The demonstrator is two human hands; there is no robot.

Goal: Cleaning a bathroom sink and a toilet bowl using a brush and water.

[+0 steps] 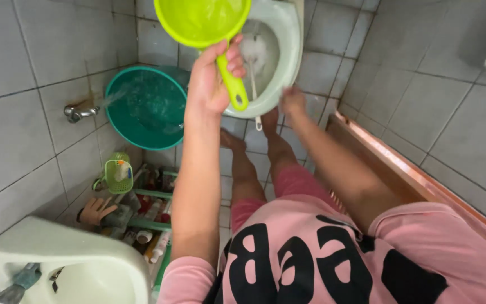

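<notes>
Porcelain first: the toilet bowl (285, 50) sits at twelve o'clock from where we stand, pale and open, with a foamy patch inside. At ten o'clock the teal basin (142, 112) catches a stream from the wall tap (77, 112), and at seven o'clock the white sink (63, 264) juts in, with a cluttered shelf rack (142, 214) between them.

Our left hand (212, 79) is raised toward twelve o'clock, fingers wrapped tight round the handle of the lime-green water scoop (201, 19), whose cup hangs just above the bowl's near rim. Our right hand (292, 100), blurred at one o'clock, appears to be closed on the thin white toilet brush (252, 79), its head down in the foam; the blur keeps us from being sure of the grip.

To do this well, we judge that the scoop should tip slowly, so water lands where the bristles work and does not splash over the rim onto our bare feet (268, 121) just below. Short firm strokes with the brush under the pour would carry the foam down, and a steady wrist on the left keeps the cup from knocking the porcelain.
</notes>
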